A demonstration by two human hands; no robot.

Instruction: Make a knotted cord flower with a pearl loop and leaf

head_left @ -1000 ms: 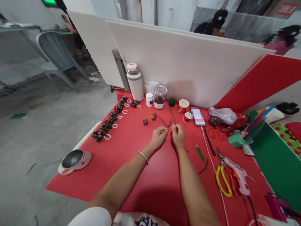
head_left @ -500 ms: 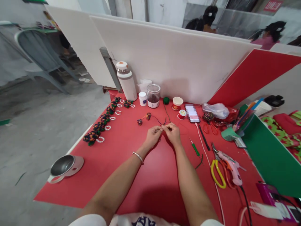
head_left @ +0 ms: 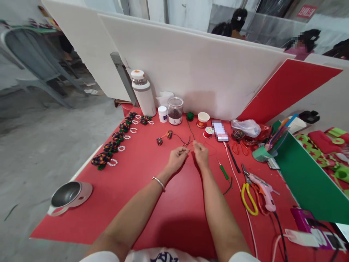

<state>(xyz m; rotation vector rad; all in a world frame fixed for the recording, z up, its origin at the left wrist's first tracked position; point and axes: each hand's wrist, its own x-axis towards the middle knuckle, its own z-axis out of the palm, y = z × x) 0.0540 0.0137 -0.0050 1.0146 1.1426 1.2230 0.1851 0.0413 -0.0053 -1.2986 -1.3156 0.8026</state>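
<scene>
Yarn pinched at both hands' fingertips, mid-table.

On my head feed: left hand [head_left: 177, 159] has thumb and forefinger pressed together on thin dark yarn [head_left: 187, 142]. Right hand [head_left: 200, 153] is curled tight, fingertips on a slender green strand [head_left: 191, 130] running back to a round, wound green ball [head_left: 190, 116]. Dark yarn crosses just beyond the left fingertips; I can't resolve exact contact. Its length trails off to two small, knobbly multicolour balls [head_left: 169, 134] on the smooth red tabletop [head_left: 174, 211]. Farther left I see lumpy yarn bundles [head_left: 110, 147] in a row, with white beaded loops [head_left: 112, 162].
</scene>
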